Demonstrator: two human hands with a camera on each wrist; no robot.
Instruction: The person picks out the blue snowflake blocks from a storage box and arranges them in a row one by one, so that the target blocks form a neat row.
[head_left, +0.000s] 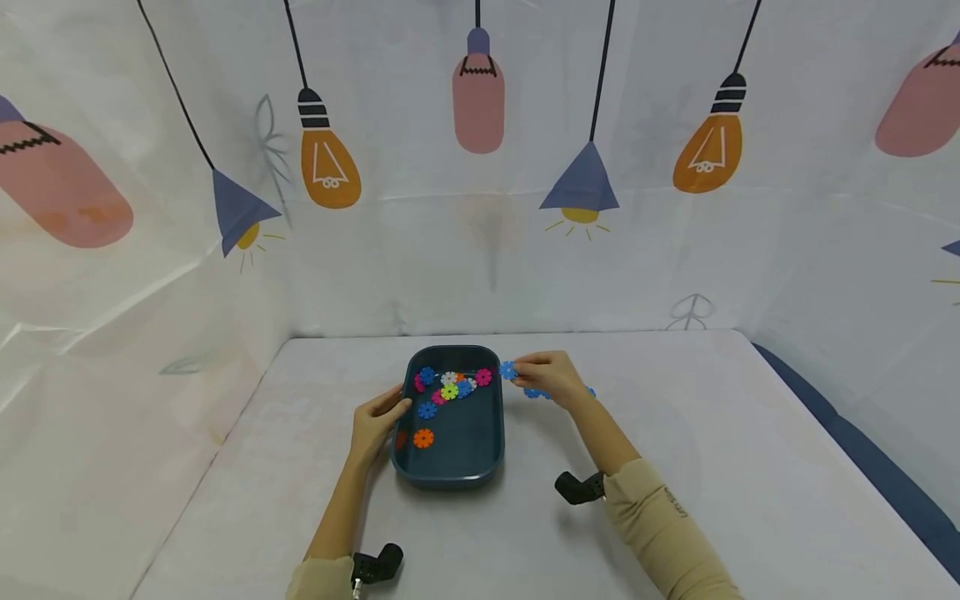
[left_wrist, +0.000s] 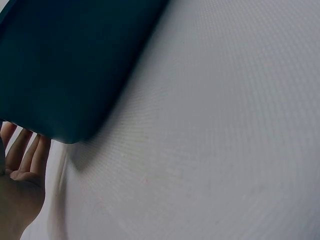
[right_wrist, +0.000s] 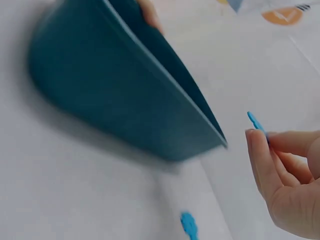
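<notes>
A dark teal tray (head_left: pixel 465 454) holds several small notched plastic discs in different colours, among them an orange disc (head_left: pixel 423 438) and a yellow disc (head_left: pixel 449 392). At its left side my left hand (head_left: pixel 375 423) grips the wall, thumb over the rim and fingers outside and underneath. In the left wrist view those fingers (left_wrist: pixel 34 152) show under the tray's edge. Just beyond the right rim, my right hand (head_left: pixel 551 377) pinches a light blue notched disc (head_left: pixel 507 370) between thumb and fingertips. In the right wrist view this blue disc (right_wrist: pixel 255 121) appears edge-on above the fingertips.
More blue discs (head_left: pixel 534 393) lie on the white table (head_left: pixel 480 542) behind my right hand, partly hidden by it. A white sheet (head_left: pixel 420 267) printed with lamps hangs behind and beside the table. Black wrist cameras (head_left: pixel 579 488) stick out from both forearms.
</notes>
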